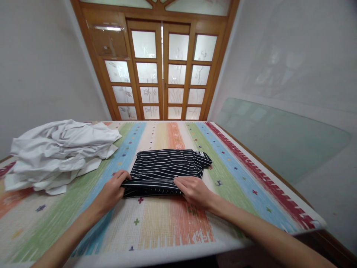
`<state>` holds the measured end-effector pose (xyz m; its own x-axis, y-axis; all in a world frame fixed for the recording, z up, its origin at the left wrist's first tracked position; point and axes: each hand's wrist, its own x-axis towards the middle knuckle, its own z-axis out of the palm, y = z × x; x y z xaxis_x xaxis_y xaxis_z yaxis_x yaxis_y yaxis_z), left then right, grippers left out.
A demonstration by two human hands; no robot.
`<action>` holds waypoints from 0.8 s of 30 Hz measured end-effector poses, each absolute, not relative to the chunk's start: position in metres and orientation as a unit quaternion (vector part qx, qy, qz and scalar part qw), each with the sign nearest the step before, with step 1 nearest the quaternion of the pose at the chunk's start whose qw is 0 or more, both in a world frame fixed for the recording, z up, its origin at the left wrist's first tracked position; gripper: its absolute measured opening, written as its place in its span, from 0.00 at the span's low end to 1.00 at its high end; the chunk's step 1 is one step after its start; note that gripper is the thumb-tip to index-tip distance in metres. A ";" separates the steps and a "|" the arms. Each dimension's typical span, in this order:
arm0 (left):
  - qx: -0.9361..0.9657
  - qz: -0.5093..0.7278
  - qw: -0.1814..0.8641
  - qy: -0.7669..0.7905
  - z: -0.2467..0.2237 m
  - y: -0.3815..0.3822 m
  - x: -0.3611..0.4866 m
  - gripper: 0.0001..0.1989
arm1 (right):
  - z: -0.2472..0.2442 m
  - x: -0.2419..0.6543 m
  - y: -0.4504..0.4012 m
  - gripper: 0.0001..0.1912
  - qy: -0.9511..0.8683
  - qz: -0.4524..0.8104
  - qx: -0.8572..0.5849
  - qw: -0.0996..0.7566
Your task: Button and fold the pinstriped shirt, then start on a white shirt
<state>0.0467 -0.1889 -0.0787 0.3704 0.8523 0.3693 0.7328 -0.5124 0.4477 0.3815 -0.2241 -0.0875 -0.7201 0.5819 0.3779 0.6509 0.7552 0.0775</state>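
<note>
The garment (167, 162) lay folded on the patterned cover (156, 230), its white-striped black cloth gathered in a narrow fold along the near side. At the garment's near left corner, the left hand (115, 188) pinched that fold between its fingers; the right hand (193, 190) pinched it toward the near right. Left of the garment, well apart, sat a white heap (61, 152). Strips of cover ran between the garment and the cover's front and right edges.
</note>
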 end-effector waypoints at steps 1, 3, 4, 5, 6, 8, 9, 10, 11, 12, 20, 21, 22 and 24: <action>0.813 0.309 0.091 0.485 -0.079 -0.190 0.048 0.17 | -0.089 0.383 -0.224 0.16 -0.922 -0.126 -0.317 0.186; 0.809 0.319 0.102 0.483 -0.080 -0.193 0.048 0.15 | -0.093 0.385 -0.227 0.17 -0.929 -0.152 -0.279 0.190; 0.811 0.308 0.131 0.480 -0.080 -0.193 0.047 0.14 | -0.096 0.386 -0.228 0.17 -0.934 -0.151 -0.270 0.178; 0.810 0.293 0.177 0.476 -0.079 -0.193 0.045 0.12 | -0.099 0.387 -0.229 0.17 -0.939 -0.142 -0.266 0.162; 0.799 0.285 0.239 0.472 -0.076 -0.192 0.042 0.11 | -0.101 0.388 -0.231 0.17 -0.943 -0.130 -0.269 0.146; 0.731 0.306 0.396 0.463 -0.070 -0.189 0.038 0.13 | -0.105 0.389 -0.232 0.18 -0.945 -0.104 -0.280 0.130; 0.673 0.333 0.470 0.464 -0.066 -0.186 0.036 0.14 | -0.106 0.388 -0.233 0.19 -0.945 -0.095 -0.284 0.130; 0.606 0.365 0.528 0.470 -0.063 -0.182 0.036 0.15 | -0.106 0.388 -0.233 0.19 -0.945 -0.089 -0.286 0.132; 0.539 0.394 0.565 0.486 -0.061 -0.177 0.037 0.15 | -0.105 0.387 -0.232 0.18 -0.945 -0.083 -0.289 0.133; 0.481 0.413 0.583 0.509 -0.060 -0.172 0.039 0.14 | -0.102 0.385 -0.231 0.17 -0.945 -0.077 -0.291 0.130; 0.409 0.375 0.619 0.556 -0.070 -0.119 0.059 0.22 | -0.064 0.375 -0.220 0.05 -0.937 -0.027 -0.346 0.037; 0.422 0.365 0.612 0.561 -0.070 -0.113 0.061 0.28 | -0.060 0.375 -0.219 0.04 -0.936 -0.026 -0.351 0.034; 0.439 0.356 0.604 0.562 -0.069 -0.107 0.063 0.33 | -0.058 0.374 -0.218 0.04 -0.935 -0.025 -0.353 0.033; 0.486 0.345 0.585 0.550 -0.067 -0.097 0.067 0.41 | -0.057 0.374 -0.216 0.04 -0.935 -0.024 -0.353 0.031</action>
<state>0.0674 -0.0972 -0.0670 0.1568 0.9386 -0.3074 0.1313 0.2887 0.9484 0.3745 -0.2161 -0.0566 -0.7483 0.6593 0.0739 0.6622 0.7490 0.0226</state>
